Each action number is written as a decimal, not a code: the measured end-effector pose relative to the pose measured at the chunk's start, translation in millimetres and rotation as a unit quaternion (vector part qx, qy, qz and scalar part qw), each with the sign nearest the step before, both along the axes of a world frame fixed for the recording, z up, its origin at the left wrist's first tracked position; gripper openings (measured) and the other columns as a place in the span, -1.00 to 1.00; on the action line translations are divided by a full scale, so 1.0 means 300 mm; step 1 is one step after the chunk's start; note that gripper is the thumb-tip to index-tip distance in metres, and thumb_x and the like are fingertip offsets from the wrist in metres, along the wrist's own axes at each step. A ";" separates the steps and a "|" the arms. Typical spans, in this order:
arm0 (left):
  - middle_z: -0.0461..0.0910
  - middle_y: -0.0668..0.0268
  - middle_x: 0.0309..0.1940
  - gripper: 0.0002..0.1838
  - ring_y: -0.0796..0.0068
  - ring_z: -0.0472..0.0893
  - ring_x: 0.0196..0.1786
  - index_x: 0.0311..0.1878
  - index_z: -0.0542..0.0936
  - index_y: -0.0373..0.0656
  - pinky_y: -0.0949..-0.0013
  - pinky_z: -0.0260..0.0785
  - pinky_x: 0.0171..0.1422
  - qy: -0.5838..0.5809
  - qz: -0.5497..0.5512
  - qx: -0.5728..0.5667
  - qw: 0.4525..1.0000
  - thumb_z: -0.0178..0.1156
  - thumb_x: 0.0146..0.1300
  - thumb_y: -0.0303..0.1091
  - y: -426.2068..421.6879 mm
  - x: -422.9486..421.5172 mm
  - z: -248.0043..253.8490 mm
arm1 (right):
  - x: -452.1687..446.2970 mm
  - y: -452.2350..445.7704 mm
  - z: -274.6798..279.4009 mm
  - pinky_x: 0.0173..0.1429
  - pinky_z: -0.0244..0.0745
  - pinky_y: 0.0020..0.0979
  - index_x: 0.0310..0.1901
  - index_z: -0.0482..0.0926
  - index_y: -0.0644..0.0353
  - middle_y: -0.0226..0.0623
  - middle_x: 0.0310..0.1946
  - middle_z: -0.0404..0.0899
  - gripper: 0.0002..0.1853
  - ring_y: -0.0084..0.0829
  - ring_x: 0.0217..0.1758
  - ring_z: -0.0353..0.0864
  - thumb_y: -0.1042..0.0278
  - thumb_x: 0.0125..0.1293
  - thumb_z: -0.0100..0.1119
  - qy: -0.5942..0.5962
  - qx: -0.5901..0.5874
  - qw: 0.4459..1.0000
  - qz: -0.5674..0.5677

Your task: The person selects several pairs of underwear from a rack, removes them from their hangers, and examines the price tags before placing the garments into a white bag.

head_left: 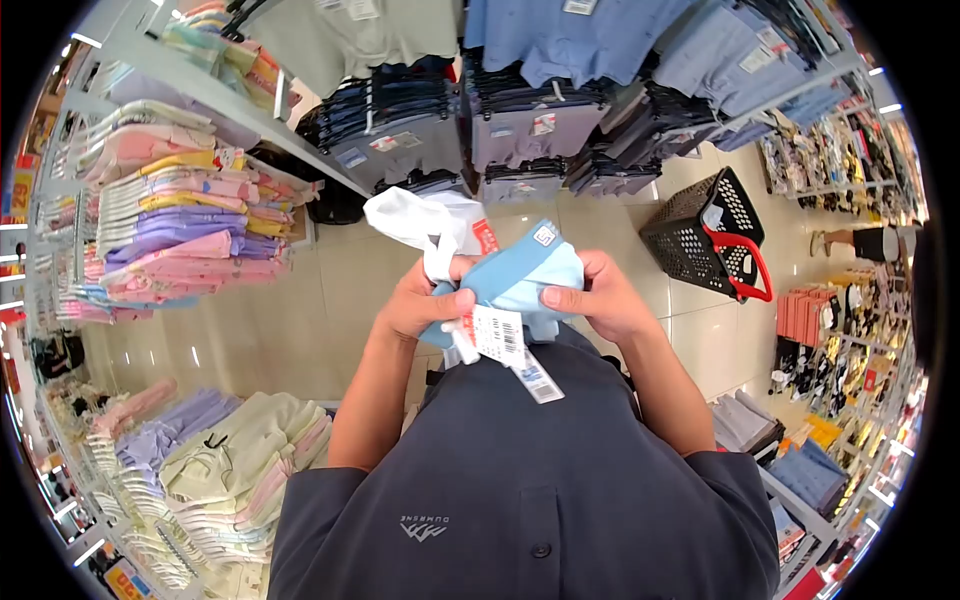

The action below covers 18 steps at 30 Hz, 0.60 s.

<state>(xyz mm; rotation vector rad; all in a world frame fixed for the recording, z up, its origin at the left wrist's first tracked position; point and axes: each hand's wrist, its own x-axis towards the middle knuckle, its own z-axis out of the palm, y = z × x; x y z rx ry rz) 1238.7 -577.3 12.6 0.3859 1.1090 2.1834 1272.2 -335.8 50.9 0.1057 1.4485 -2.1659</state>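
In front of my chest, both hands hold a folded light-blue garment (545, 280) with a darker blue band and a small square size label. My left hand (425, 302) is closed on its left end, thumb on top. My right hand (610, 300) pinches the right side between thumb and fingers. A white item (425, 222), with a red tag beside it, hangs over my left fingers; I cannot tell its kind. A white price tag (498, 335) with a barcode dangles below the band, and a second barcode tag (540, 378) hangs lower.
A black shopping basket (690, 240) with a red handle stands on the tiled floor to the right. Racks of pastel clothes (190, 215) line the left. Ahead hang grey and blue garments (580, 40). Another person's leg (838, 238) shows at far right.
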 end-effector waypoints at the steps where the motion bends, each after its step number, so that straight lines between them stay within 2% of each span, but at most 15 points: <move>1: 0.58 0.34 -0.37 -0.74 0.57 0.50 -0.30 -0.29 0.61 -0.28 0.49 0.31 -0.18 -0.006 -0.008 0.007 1.000 0.38 0.05 -0.31 0.015 -0.003 -0.004 | 0.021 0.039 -0.003 -0.11 0.47 -0.52 -0.12 0.59 0.29 -0.36 -0.24 0.61 -0.66 -0.59 -0.22 0.55 0.35 0.10 0.41 0.019 -0.006 1.000 -0.012; 2: 0.58 0.31 -0.35 -0.73 0.53 0.51 -0.27 -0.30 0.61 -0.29 0.45 0.31 -0.16 -0.024 -0.020 -0.010 0.999 0.39 0.03 -0.30 0.021 -0.001 -0.027 | 0.042 0.084 -0.017 -0.19 0.43 -0.54 -0.12 0.60 0.28 -0.42 -0.30 0.59 -0.67 -0.66 -0.27 0.50 0.34 0.10 0.41 0.009 -0.005 1.000 -0.027; 3: 0.58 0.31 -0.35 -0.73 0.53 0.51 -0.27 -0.30 0.61 -0.29 0.45 0.31 -0.16 -0.019 -0.027 -0.012 0.999 0.39 0.03 -0.30 0.051 0.002 -0.024 | 0.051 0.117 -0.009 -0.19 0.43 -0.54 -0.12 0.60 0.28 -0.42 -0.30 0.59 -0.67 -0.66 -0.27 0.50 0.34 0.10 0.41 0.014 -0.007 0.999 -0.034; 5: 0.58 0.28 -0.34 -0.75 0.49 0.51 -0.25 -0.31 0.62 -0.27 0.41 0.31 -0.14 0.018 0.017 -0.014 1.000 0.39 0.03 -0.30 0.114 0.017 -0.014 | 0.075 0.182 0.014 -0.26 0.37 -0.58 -0.17 0.59 0.27 -0.46 -0.35 0.56 -0.70 -0.71 -0.31 0.45 0.35 0.08 0.42 0.045 -0.002 0.998 -0.040; 9: 0.59 0.22 -0.32 -0.79 0.41 0.52 -0.20 -0.40 0.60 -0.24 0.38 0.30 -0.10 0.031 0.018 -0.025 0.999 0.39 -0.01 -0.32 0.230 0.026 0.029 | 0.140 0.333 0.009 -0.26 0.35 -0.59 -0.18 0.55 0.27 -0.47 -0.36 0.54 -0.68 -0.72 -0.32 0.45 0.36 0.07 0.42 0.086 -0.018 0.995 -0.037; 10: 0.58 0.24 -0.37 -0.78 0.43 0.50 -0.28 -0.45 0.57 -0.24 0.40 0.29 -0.17 0.038 0.040 -0.012 0.998 0.38 -0.02 -0.32 0.284 0.034 0.059 | 0.159 0.373 0.000 -0.22 0.36 -0.60 -0.18 0.53 0.26 -0.46 -0.34 0.56 -0.67 -0.72 -0.30 0.45 0.36 0.06 0.42 0.088 -0.044 0.994 -0.040; 15: 0.53 0.28 -0.48 -0.77 0.51 0.45 -0.42 -0.48 0.55 -0.24 0.45 0.26 -0.32 0.031 0.058 0.012 0.998 0.36 -0.01 -0.29 0.446 0.053 0.063 | 0.250 0.530 0.004 -0.11 0.39 -0.59 -0.07 0.49 0.31 -0.40 -0.27 0.59 -0.58 -0.69 -0.22 0.49 0.34 0.07 0.41 0.056 -0.109 0.991 -0.060; 17: 0.54 0.28 -0.47 -0.76 0.52 0.48 -0.41 -0.47 0.54 -0.24 0.47 0.28 -0.33 -0.019 0.058 0.030 0.998 0.36 -0.02 -0.28 0.502 0.055 0.039 | 0.292 0.583 -0.036 -0.06 0.40 -0.59 -0.02 0.51 0.35 -0.38 -0.23 0.61 -0.55 -0.65 -0.19 0.51 0.28 0.12 0.38 0.004 -0.057 0.998 0.016; 18: 0.55 0.28 -0.45 -0.75 0.49 0.52 -0.39 -0.40 0.54 -0.25 0.47 0.35 -0.29 -0.038 0.047 0.049 0.997 0.35 -0.02 -0.29 0.529 0.051 0.021 | 0.312 0.636 -0.062 -0.07 0.40 -0.58 -0.02 0.54 0.37 -0.39 -0.23 0.61 -0.56 -0.64 -0.20 0.51 0.21 0.20 0.32 -0.003 0.027 0.996 0.089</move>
